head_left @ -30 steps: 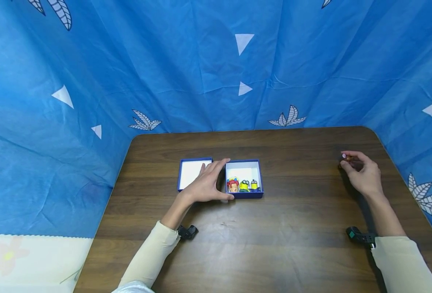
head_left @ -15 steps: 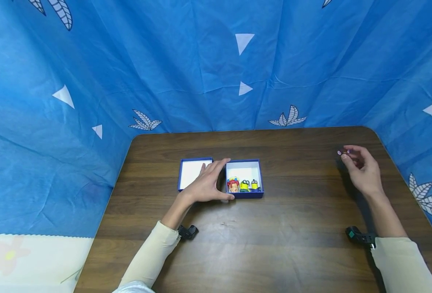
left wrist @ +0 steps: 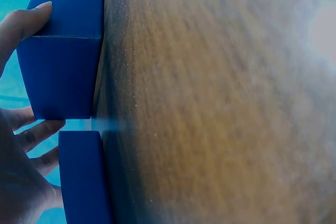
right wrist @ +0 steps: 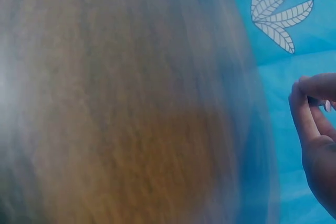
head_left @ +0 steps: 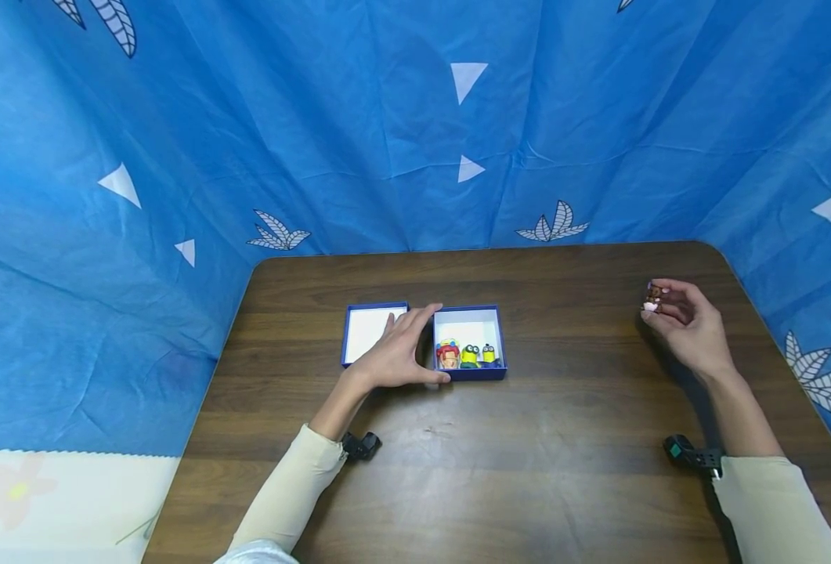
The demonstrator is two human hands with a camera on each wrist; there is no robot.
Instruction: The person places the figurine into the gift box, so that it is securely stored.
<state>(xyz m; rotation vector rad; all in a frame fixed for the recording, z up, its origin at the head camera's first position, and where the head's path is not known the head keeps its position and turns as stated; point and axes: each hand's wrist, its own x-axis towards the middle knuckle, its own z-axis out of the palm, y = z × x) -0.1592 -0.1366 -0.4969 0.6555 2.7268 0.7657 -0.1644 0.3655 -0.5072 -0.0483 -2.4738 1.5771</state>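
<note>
In the head view my left hand [head_left: 395, 356] grips the left side of an open blue box [head_left: 473, 375], thumb at its front wall and forefinger at its back corner. The left wrist view shows that thumb on the box's blue wall [left wrist: 63, 77]. Along the front inside stand a red-and-yellow figurine [head_left: 448, 356] and two yellow minion figurines, one left [head_left: 470, 357], one right [head_left: 489, 356]. Over the table's far right, my right hand [head_left: 700, 333] pinches a small brown figurine [head_left: 653, 295] with white and pink parts. Fingers mostly hide it in the right wrist view.
Just left of the box lies its blue-edged lid [head_left: 366, 333], white inside up, partly behind my left hand. Both stand on a brown wooden table [head_left: 500, 470]. A blue patterned curtain [head_left: 387, 117] hangs behind and along the sides.
The brown figurine has been turned in my right fingers, from lying sideways to standing more upright. The right hand has shifted slightly left. My left hand and the box have stayed put.
</note>
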